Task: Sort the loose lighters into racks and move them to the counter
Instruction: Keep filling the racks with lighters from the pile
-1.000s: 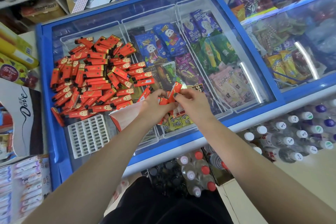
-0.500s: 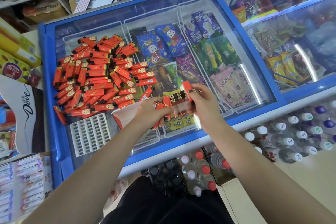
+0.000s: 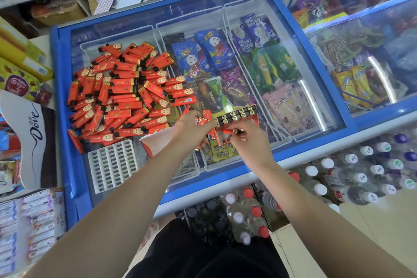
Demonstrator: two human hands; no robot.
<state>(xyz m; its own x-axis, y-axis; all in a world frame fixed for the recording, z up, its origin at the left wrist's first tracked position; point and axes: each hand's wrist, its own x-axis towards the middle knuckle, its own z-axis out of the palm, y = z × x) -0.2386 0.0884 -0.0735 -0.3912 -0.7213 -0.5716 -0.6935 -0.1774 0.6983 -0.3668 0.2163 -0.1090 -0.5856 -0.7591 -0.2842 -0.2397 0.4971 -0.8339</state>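
Lighters [image 3: 126, 95] lie loose in a big heap on the freezer lid [image 3: 203, 13], far-left of both hands. The right hand [image 3: 250, 140] pinches one lighter [image 3: 230, 131], its long axis lying across, just below the half-filled red rack [image 3: 234, 117]. The left hand [image 3: 191, 128] grips a bundle of lighters [image 3: 204, 123] touching the rack's left end. The right hand is nearer the free slots, so it probably must turn the lighter upright.

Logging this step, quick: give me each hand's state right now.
Left hand: closed, gripping a bunch of red lighters.
Right hand: closed, pinching a single lighter beside the red rack.
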